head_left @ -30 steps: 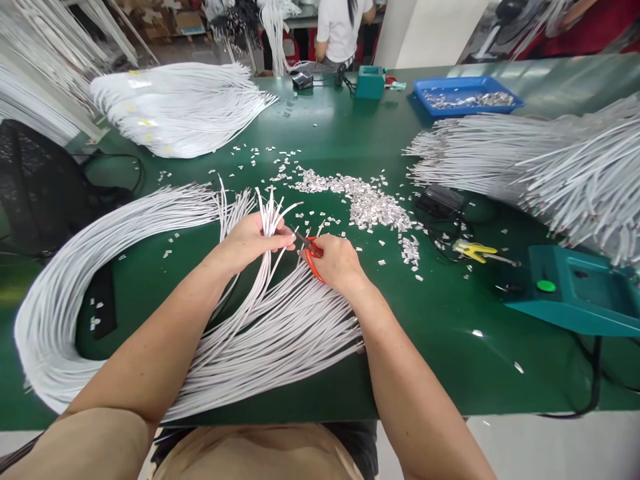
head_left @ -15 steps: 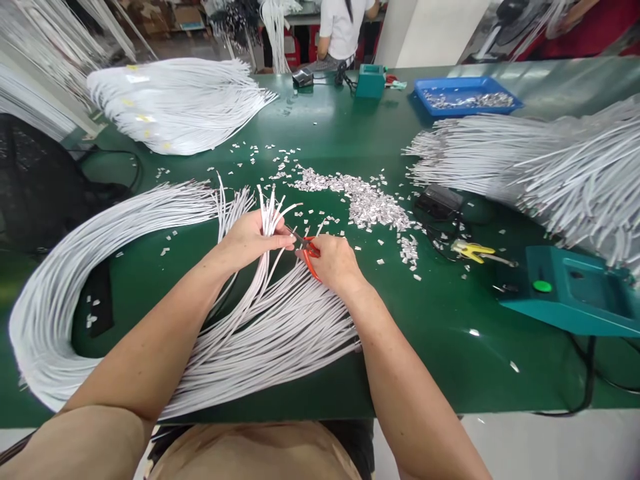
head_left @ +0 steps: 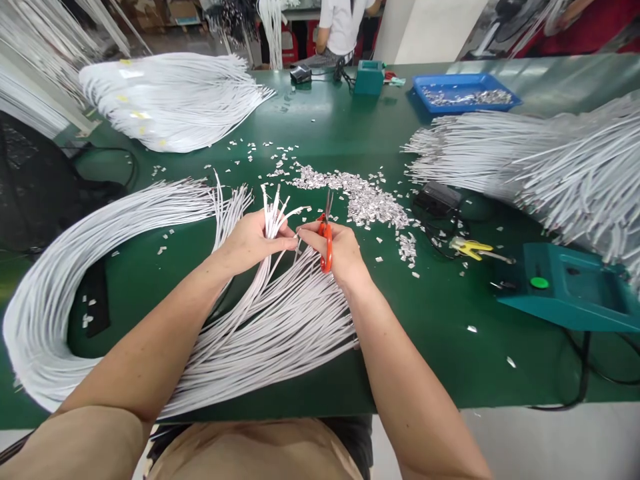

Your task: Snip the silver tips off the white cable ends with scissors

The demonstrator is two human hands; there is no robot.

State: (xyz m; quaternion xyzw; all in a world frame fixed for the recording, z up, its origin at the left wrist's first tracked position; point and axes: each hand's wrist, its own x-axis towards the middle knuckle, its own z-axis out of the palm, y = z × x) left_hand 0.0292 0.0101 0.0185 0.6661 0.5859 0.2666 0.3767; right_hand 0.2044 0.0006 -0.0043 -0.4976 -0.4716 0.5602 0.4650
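Note:
My left hand (head_left: pixel 255 241) is closed around several white cables (head_left: pixel 271 212), whose ends stick up above the fingers. In my right hand (head_left: pixel 341 248) I hold a red-handled pair of scissors or snips (head_left: pixel 326 247), its narrow dark tips pointing away from me. My right thumb and index finger pinch close to my left fingertips, near a cable end; what lies between them is too small to make out. Below both hands spreads a large bundle of white cables (head_left: pixel 270 347), which curves round to the left and ends behind my left hand.
Small silvery-white pieces (head_left: pixel 367 200) lie heaped and scattered beyond my hands. More cable bundles lie at the back left (head_left: pixel 165 100) and the right. A blue tray (head_left: pixel 423 93), a teal device (head_left: pixel 537 307), yellow-handled pliers (head_left: pixel 470 249) and a black adapter (head_left: pixel 437 199) stand around.
The red-handled tool has swung from pointing left at the cable ends to pointing away, upright in my right hand. My right fingers now pinch near my left fingertips.

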